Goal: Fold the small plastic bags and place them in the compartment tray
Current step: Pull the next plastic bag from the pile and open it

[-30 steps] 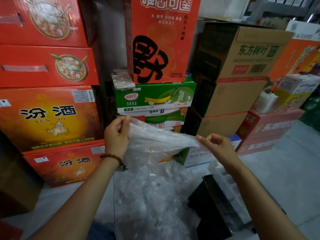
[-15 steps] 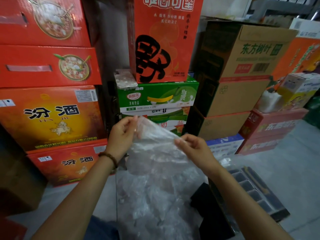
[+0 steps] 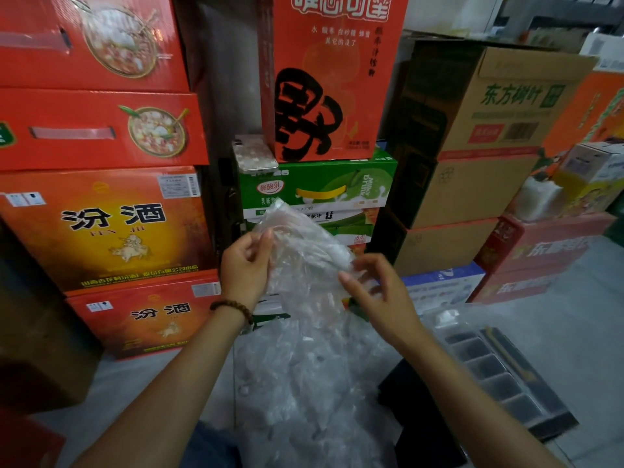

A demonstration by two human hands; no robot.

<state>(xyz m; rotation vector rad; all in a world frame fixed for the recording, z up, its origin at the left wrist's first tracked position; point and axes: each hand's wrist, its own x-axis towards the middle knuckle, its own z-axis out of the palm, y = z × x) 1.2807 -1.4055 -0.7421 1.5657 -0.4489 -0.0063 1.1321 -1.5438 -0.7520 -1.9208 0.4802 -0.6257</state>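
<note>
A small clear plastic bag is held up in front of me, doubled over and crumpled. My left hand pinches its left edge between thumb and fingers. My right hand grips its lower right edge with curled fingers. Below them lies a heap of more clear plastic bags on the floor. The compartment tray sits on the floor at the right, dark with several cells in a row; one small white bit lies at its far end.
Stacked red cartons stand close on the left, a green carton straight ahead, brown cardboard boxes to the right. A black object lies between the heap and the tray. Grey floor stretches to the right.
My right hand has moved left toward my left hand, bringing the bag's two sides together; the bag went from spread wide to doubled over and narrow.
</note>
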